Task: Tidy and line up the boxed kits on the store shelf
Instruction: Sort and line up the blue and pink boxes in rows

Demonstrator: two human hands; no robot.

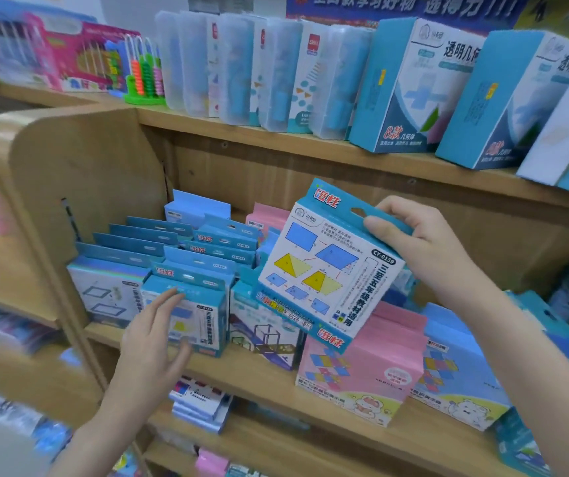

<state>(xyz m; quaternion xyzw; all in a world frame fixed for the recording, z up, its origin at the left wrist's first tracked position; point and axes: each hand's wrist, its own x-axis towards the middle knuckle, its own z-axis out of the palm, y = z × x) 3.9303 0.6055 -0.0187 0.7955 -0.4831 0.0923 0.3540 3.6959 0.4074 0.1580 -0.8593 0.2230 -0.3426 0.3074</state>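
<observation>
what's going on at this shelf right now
A person is tidying boxed kits on a wooden store shelf. The right hand holds a blue shapes kit by its top hanger flap, lifted and tilted above the row. The left hand reaches with straight fingers to the front box of a matching row on the middle shelf. Pink boxes stand just below the lifted kit.

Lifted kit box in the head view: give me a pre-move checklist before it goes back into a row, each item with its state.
1. Right hand grips the lifted kit box by its top flap: ok.
2. Box upright: not ok, tilted.
3. Left hand steadies the front box of the matching row: ok, fingers touch it.
4. Open slot in that row: cannot tell.
5. Pink box below clear of the lifted box: cannot tell.
</observation>
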